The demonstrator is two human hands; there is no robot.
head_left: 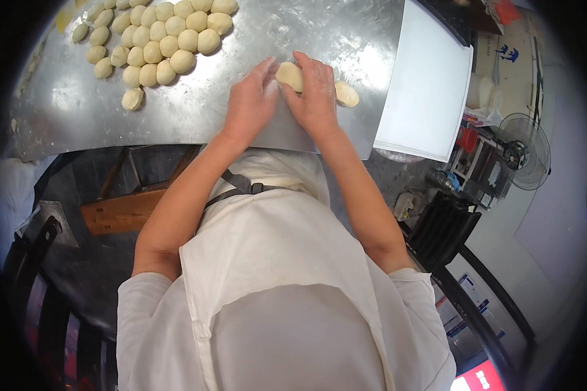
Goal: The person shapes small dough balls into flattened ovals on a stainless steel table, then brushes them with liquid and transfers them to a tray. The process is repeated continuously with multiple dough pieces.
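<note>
A pale, flattened piece of dough (289, 77) lies on the steel worktop between my two hands. My right hand (315, 98) curves around its right side, with the thumb below it and the fingers at its far edge. Close to the dough's left edge is my left hand (252, 98), fingers stretched forward and nothing visibly gripped; whether the fingertips touch the dough I cannot tell. Just right of my right hand sits another oval dough piece (346, 94). Many round dough balls (169, 45) stand in packed rows at the far left, and a single dough ball (132, 99) lies nearer to me.
The steel worktop (241, 26) is smeared with flour. A white panel (424, 98) adjoins its right edge. Beyond stand a fan (525, 151) and shelves with assorted items. Beneath the table's front edge is a wooden board (120, 214). A white apron covers my front.
</note>
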